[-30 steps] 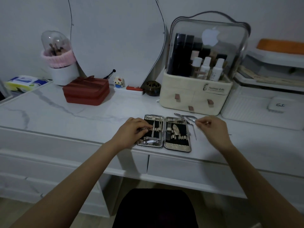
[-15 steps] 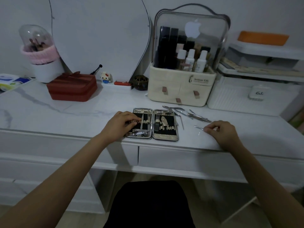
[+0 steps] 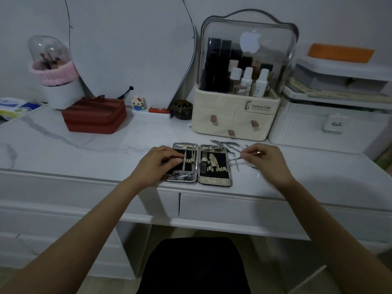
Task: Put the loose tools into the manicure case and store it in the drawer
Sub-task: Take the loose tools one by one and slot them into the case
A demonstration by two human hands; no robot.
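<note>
On the marble desktop [image 3: 84, 145], your left hand [image 3: 157, 164] lies with fingers curled on the left half of the open manicure case [image 3: 198, 164] near the front edge. Just right, your right hand [image 3: 265, 160] pinches a thin metal tool [image 3: 235, 159], loose tools [image 3: 228, 145] behind it.

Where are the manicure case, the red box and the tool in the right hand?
manicure case [image 3: 214, 181], head view, bottom edge of right half
red box [image 3: 95, 117], head view, lid
tool [image 3: 235, 159], head view, shaft left of fingers
</note>
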